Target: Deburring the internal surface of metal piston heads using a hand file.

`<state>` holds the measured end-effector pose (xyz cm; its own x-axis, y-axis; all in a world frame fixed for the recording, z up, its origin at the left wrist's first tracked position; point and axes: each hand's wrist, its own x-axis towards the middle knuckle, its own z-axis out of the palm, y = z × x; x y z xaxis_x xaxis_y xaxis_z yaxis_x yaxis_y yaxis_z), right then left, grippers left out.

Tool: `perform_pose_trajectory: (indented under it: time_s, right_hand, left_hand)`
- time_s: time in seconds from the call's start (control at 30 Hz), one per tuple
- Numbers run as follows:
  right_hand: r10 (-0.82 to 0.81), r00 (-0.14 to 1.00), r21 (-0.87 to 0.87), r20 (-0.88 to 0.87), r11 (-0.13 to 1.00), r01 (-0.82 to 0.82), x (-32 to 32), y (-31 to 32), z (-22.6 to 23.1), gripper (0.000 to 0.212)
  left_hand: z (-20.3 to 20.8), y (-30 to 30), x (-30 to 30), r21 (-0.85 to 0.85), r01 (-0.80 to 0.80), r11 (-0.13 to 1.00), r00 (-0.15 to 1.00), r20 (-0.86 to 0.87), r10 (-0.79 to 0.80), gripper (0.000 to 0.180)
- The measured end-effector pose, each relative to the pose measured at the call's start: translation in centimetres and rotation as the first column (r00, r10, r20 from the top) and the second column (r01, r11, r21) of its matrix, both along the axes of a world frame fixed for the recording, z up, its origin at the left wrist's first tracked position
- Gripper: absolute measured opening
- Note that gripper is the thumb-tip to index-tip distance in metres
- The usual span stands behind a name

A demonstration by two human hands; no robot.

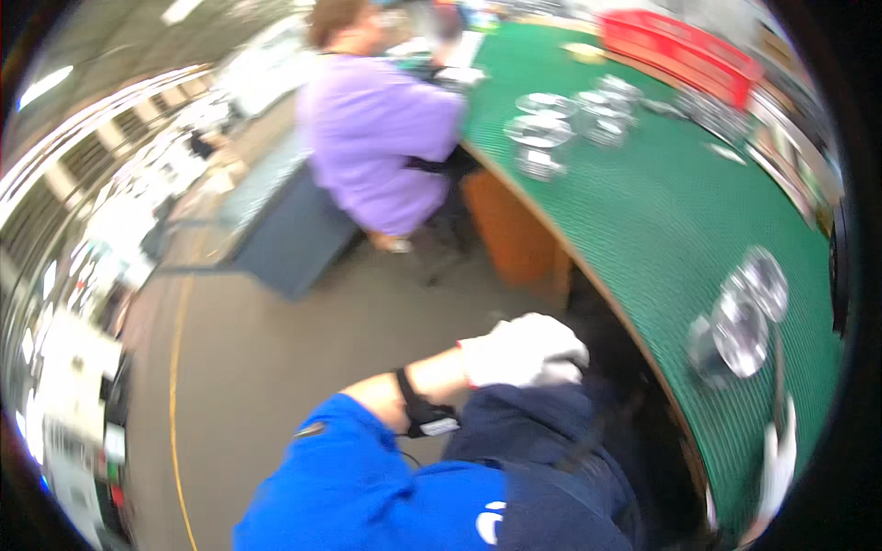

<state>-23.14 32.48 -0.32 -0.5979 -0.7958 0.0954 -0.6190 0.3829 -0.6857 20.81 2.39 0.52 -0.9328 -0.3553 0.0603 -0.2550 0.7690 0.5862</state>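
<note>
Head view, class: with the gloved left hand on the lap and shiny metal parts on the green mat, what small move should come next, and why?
Probably raise the left hand to the round metal parts on the green mat. It rests on the dark trousers, off the bench, while the gloved right hand is already at the mat beside them.

shiny round metal parts point(742, 317) lie clustered on the green mat point(661, 230).
</note>
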Motion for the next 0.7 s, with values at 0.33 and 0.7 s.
perform_pose_trajectory:
  time_s: [0.33, 0.7]
  right_hand:
    - [-0.193, 0.944, 0.163, -0.269, 0.957, 0.242, 12.0, 2.1, 1.3, 0.054]
    - [-0.433, 0.887, 0.095, -0.161, 0.887, 0.451, 18.6, 5.4, -2.1, 0.053]
  left_hand:
    - [1.6, -3.5, -13.0, 0.430, 0.050, 0.902, 0.965, -0.255, 0.067, 0.044]
    - [2.4, -7.4, -22.2, 0.659, 0.324, 0.679, 0.932, -0.101, -0.347, 0.059]
